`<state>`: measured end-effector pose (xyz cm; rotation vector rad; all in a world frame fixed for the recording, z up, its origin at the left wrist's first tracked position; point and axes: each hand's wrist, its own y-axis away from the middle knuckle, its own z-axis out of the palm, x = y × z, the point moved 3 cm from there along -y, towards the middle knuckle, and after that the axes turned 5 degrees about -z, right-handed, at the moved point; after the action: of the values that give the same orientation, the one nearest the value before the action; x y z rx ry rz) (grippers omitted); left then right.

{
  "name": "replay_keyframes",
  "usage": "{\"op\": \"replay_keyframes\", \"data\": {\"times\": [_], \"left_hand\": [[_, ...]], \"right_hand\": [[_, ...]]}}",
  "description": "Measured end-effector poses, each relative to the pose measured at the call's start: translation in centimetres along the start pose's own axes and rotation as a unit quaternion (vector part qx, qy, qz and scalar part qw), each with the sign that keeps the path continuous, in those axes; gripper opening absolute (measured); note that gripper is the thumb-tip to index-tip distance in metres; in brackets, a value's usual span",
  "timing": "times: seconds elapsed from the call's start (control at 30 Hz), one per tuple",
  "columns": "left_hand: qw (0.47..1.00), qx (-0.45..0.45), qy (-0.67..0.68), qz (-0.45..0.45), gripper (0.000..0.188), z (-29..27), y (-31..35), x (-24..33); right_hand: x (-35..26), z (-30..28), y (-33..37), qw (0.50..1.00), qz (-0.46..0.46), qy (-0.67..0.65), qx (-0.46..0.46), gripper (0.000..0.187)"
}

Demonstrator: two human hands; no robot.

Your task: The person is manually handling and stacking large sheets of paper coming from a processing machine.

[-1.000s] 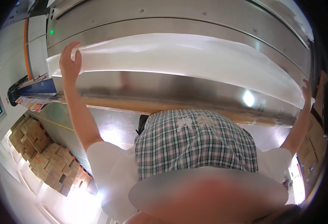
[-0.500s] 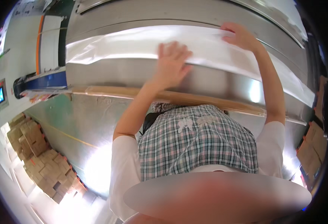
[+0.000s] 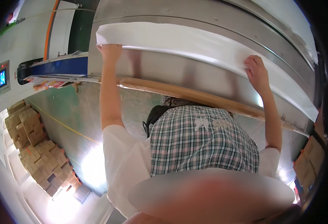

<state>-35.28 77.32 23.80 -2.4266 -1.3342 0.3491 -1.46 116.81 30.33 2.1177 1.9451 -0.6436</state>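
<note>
A long strip of white sheet [image 3: 179, 39], thin and slightly glossy, lies lengthwise across the steel work surface [image 3: 164, 66]. At its left end my left hand [image 3: 111, 52] is closed on the near edge, with the fingertips partly hidden by the sheet. Farther right, my right hand [image 3: 257, 71] has its fingers curled in and pinches the same near edge. The strip's right end runs on past that hand and hangs toward the right side of the surface.
A brown cardboard-like bar [image 3: 171, 92] runs along the near edge, against my checked apron [image 3: 205, 142]. To the left are a blue machine part [image 3: 61, 68] and a control panel with a lit screen [image 3: 3, 78]. Stacked brown cartons [image 3: 44, 164] stand at lower left.
My left hand has moved left from the sheet's middle to its left end and closed there. My right hand has come down from the far edge to the near edge. The view has shifted.
</note>
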Motion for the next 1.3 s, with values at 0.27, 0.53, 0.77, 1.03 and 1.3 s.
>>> {"op": "replay_keyframes", "data": {"times": [0.27, 0.53, 0.77, 1.03, 1.3], "left_hand": [[0.982, -0.067, 0.108, -0.137, 0.031, 0.2, -4.6, -10.9], [0.937, -0.074, 0.297, 0.168, 0.026, -5.1, -10.2, 9.1], [0.948, -0.212, 0.236, 0.020, 0.028, -1.7, -7.6, 14.0], [0.947, -0.251, 0.200, -0.022, 0.018, -3.6, -1.5, 3.0], [0.942, -0.238, -0.108, -0.211, 0.031, -7.9, -4.5, 0.8]], "right_hand": [[-6.2, 2.6, -5.5, 0.997, -0.051, 0.011, 0.048, 0.016], [-8.0, 3.3, -7.1, 0.996, -0.048, 0.012, 0.080, 0.016], [-4.5, 0.8, -6.3, 0.996, -0.024, 0.036, 0.078, 0.025], [5.3, -10.3, 1.0, 0.985, 0.052, 0.149, 0.070, 0.030], [22.7, -19.7, 9.4, 0.936, 0.157, 0.289, 0.122, 0.023]]}}
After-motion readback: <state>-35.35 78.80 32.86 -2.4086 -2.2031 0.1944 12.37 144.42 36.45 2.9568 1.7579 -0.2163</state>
